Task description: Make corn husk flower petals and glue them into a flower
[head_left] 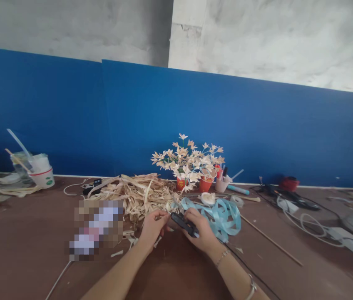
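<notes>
My right hand (199, 228) is wrapped round a black tool (182, 223) that looks like a hot glue gun; its front end points left, toward my other hand. A black cord runs out from below my right wrist. My left hand (154, 225) is closed in a pinch close to the tool's tip, and what its fingers hold is too small to make out. Just behind both hands lies a heap of dried husk strips (142, 193). Light blue ribbon (223, 216) lies in loose loops beyond my right hand.
Pale handmade flowers (182, 160) stand in red cups (205, 184) near the blue partition (226, 121). A thin stick (272, 241) and cables (314, 227) lie on the right. At left are a blurred-out object (95, 231) and a white cup (43, 178). Husk scraps (117, 253) dot the table.
</notes>
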A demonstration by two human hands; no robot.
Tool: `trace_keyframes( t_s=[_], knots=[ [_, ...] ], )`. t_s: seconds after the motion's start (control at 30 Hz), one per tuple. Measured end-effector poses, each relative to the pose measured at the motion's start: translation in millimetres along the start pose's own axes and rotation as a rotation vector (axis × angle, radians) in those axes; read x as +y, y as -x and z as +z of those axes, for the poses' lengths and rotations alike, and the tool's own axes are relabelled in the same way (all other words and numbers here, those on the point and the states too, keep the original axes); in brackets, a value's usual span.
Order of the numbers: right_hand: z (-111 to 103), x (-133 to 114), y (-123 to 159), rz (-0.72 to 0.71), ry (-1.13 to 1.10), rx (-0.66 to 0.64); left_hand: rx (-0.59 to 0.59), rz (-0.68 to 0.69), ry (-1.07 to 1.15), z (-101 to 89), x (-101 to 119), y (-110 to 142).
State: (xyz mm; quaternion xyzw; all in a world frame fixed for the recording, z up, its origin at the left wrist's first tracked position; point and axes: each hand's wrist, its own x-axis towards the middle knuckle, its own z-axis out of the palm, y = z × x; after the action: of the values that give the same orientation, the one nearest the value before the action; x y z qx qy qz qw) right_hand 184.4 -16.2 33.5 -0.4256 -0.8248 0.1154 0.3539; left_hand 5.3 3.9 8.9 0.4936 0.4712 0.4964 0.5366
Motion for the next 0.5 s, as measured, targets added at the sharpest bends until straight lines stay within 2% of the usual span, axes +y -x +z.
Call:
trace_keyframes(
  t_s=[0.5],
  knots=[
    [-2.7, -2.8, -0.3, 0.013, -0.005, -0.006, -0.011, 0.020, -0.011, -0.9, -2.6, -1.5]
  ],
)
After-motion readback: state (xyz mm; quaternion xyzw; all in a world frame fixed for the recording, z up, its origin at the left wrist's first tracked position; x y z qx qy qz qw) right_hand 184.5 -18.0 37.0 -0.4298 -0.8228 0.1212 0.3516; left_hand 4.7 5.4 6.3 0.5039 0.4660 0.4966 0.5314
